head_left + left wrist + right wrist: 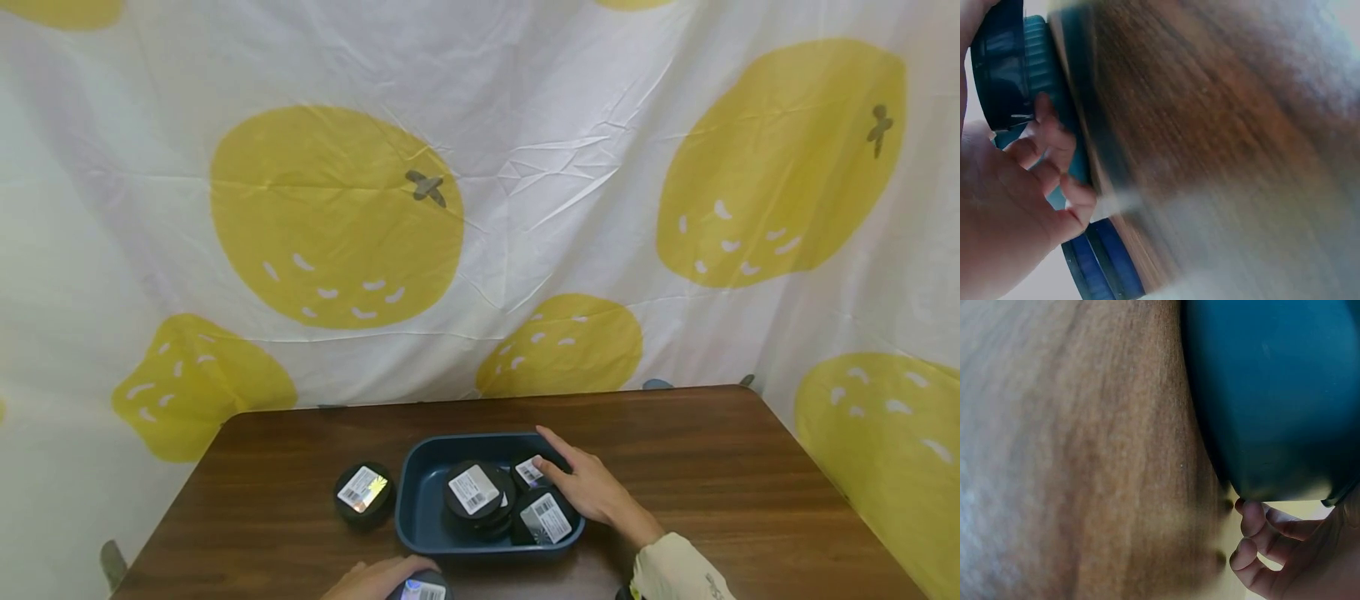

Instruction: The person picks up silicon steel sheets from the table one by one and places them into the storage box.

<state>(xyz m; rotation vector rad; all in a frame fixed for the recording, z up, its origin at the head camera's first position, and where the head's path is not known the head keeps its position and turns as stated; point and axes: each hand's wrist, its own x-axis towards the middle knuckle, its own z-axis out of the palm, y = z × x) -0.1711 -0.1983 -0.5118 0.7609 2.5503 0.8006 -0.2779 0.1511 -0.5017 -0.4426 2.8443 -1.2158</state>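
Observation:
A blue rectangular bin (442, 548) stands on the table with several round black containers in it, their white barcode labels facing up. One black container (472, 489) lies on top of others in the middle; another (545, 518) leans at the right front. My left hand (378, 579) grips a labelled round black container (422, 590) in front of the bin, partly cut off by the frame edge; its dark side (1000, 69) shows in the left wrist view. At the bin's right side, my right hand (592, 487) holds the wall, thumb over the rim, fingers outside.
Left of the bin, a round black container (363, 496) with a shiny label sits on the brown wooden table (720, 467). A white cloth (525, 250) printed with yellow fruit hangs behind the table's back edge.

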